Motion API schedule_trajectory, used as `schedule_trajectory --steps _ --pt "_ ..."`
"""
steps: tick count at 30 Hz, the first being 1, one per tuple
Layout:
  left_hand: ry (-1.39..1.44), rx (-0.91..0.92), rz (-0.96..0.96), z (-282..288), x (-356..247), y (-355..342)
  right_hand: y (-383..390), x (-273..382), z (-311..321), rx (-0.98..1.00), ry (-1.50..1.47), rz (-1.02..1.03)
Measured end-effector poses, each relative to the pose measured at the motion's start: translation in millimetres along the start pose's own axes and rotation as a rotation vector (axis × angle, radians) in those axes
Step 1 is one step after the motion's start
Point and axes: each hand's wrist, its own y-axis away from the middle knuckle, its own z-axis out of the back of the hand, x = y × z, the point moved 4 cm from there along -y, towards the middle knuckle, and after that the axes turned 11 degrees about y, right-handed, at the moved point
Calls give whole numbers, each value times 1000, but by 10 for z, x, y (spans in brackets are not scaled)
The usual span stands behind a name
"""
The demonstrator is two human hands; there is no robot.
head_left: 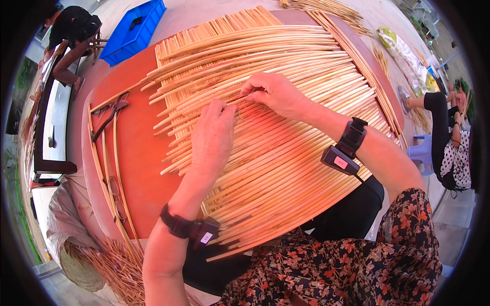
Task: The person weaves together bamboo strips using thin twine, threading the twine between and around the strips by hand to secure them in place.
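Head view shows me the right hand [279,96] pinching what looks like a strand [243,96], the left hand [212,136] pressed together at the fingertips, above sticks [286,148] overhanging the near edge of the table [140,168]; probably tying, next calling for even tension.

Smooth, woody stalks [291,166] are catching a faint sheen, the worktop [145,176] is looking even and matt, the plastic crate [120,45] is gleaming glossily, and the cloth shirt [332,262] is looking dull!
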Motion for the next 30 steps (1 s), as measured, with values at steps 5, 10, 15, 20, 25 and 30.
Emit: schedule_trajectory --steps 5,10,15,20,25,30 --pt "-4 2 -16 8 -9 -6 -14 32 -56 91 164 153" --pt "9 2 -15 8 -9 -9 -28 10 -55 1 180 22" --pt "-1 6 -42 16 -16 -15 -9 1 -88 -44 143 -111" --pt "-75 53 -74 15 -19 -20 66 -44 -181 -211 65 -153" --pt "-99 53 -78 17 -25 -23 101 30 -128 -220 29 -125" --pt "-39 36 -76 35 12 -19 619 692 192 -137 -88 124"
